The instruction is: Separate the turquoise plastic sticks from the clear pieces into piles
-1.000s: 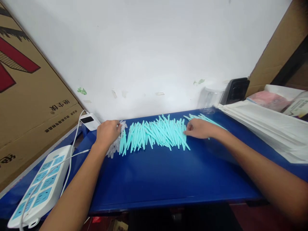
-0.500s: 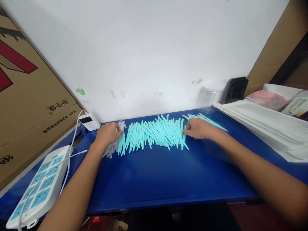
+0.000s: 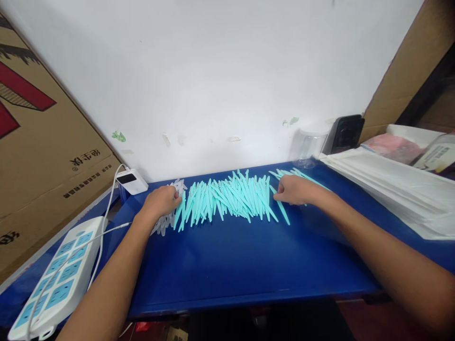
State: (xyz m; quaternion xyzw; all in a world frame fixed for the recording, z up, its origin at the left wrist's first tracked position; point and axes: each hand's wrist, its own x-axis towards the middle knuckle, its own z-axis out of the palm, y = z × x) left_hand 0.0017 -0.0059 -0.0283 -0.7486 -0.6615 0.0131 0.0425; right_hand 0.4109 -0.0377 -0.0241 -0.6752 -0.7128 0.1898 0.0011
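Observation:
A row of turquoise tapered plastic sticks [image 3: 231, 196] lies on the blue table [image 3: 227, 265], overlapping each other. My left hand [image 3: 162, 202] is at the row's left end, fingers closed over clear plastic pieces [image 3: 163, 224] and beside the outermost turquoise sticks; what lies between its fingertips is hidden. At the right end, my right hand [image 3: 296, 189] pinches a single turquoise stick [image 3: 283, 211], slanted and slightly apart from the row. Behind that hand lies a smaller group of turquoise sticks [image 3: 309, 177], partly covered by it.
A white power strip [image 3: 57, 279] with cables and a white device with a dark screen [image 3: 132, 182] are on the left, by a large cardboard box [image 3: 46, 156]. A clear jar [image 3: 310, 147], a black object [image 3: 346, 133] and stacked white sheets [image 3: 387, 189] stand on the right.
The stick at my right hand has come away from the row's right end and now slants down to the right. My left hand has shifted slightly downward.

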